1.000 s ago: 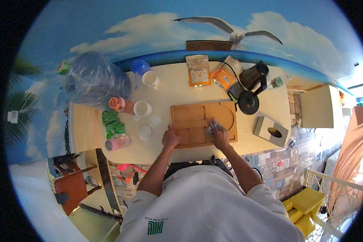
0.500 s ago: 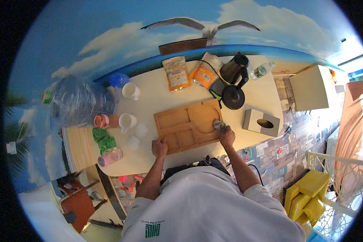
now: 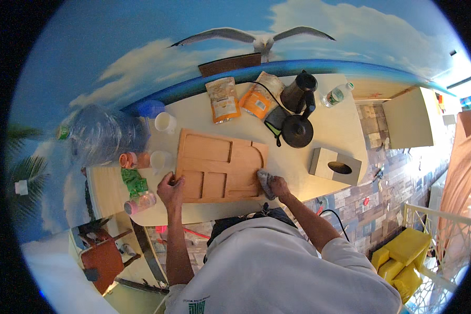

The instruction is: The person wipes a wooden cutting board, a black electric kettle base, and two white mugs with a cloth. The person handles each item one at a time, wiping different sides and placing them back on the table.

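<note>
A wooden compartment tray (image 3: 197, 163), with square recesses and a rounded one, is held close in front of me at the table's near side. My left hand (image 3: 171, 189) grips its lower left edge, the thumb uppermost. At the opposite end my right hand (image 3: 278, 187) is closed around a crumpled grey cloth (image 3: 265, 183), which touches the tray's right edge. Left of the tray are two white cups (image 3: 165, 122), the nearer one partly behind the tray's edge. I cannot tell whether the tray rests on the table or is slightly raised.
Two orange-and-white pouches (image 3: 223, 102), a black kettle (image 3: 298, 93), a round black lid (image 3: 297, 131) and a small bottle (image 3: 336, 96) stand toward the back. A tissue box (image 3: 323, 166) is at right. A large water jug (image 3: 107, 137), green packaging (image 3: 135, 181) and a pink-capped jar (image 3: 142, 203) sit left.
The tray has shifted left and turned clockwise, its left end swinging up and its right end down. Both hands have moved left with it, the cloth still in the right.
</note>
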The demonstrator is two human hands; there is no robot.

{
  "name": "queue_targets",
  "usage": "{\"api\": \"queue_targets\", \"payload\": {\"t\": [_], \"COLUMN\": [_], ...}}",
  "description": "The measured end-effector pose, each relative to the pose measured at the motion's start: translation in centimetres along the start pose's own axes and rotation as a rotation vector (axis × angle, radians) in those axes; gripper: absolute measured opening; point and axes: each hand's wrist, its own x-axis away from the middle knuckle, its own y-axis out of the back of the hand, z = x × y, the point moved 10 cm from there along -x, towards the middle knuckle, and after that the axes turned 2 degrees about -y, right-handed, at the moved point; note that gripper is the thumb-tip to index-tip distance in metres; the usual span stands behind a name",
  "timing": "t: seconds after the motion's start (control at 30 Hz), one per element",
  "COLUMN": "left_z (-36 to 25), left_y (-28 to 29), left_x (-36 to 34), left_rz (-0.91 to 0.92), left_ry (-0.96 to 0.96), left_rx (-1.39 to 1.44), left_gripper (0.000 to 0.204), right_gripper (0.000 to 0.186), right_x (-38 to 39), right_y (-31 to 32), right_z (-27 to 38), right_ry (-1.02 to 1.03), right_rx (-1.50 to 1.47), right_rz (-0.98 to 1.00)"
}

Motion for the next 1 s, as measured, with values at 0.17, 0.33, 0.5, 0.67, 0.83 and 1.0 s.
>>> {"api": "queue_targets", "payload": {"t": [0.17, 0.33, 0.5, 0.67, 0.83, 1.0], "left_z": [-13.1, -19.1, -23.0, -22.9, -20.9, -18.0], "left_y": [4.5, 3.7, 2.2, 0.9, 0.4, 0.6], "left_x": [3.4, 8.4, 11.4, 13.8, 16.2, 16.3], "left_rz": [-0.12, -0.169, -0.149, -0.06, 0.018, 0.017], "left_ry": [-0.123, -0.369, -0.564, -0.661, -0.658, -0.606], "left_rx": [-0.097, -0.337, -0.33, -0.186, -0.084, 0.175], "left_gripper": [0.036, 0.04, 0.037, 0.046, 0.052, 0.043], "right_gripper": [0.026, 0.055, 0.073, 0.044, 0.037, 0.038], "right_x": [-2.7, 0.1, 6.0, 9.9, 14.5, 17.7], "right_y": [0.1, 2.2, 6.5, 8.2, 10.6, 11.7], "right_z": [-1.2, 7.6, 18.9, 22.7, 23.8, 22.3], "right_ry": [0.117, -0.013, 0.188, 0.301, 0.439, 0.392], "right_rx": [-0.19, -0.858, -1.166, -1.047, -0.485, -0.603], "right_rz": [0.126, 0.422, 0.497, 0.287, -0.293, -0.382]}}
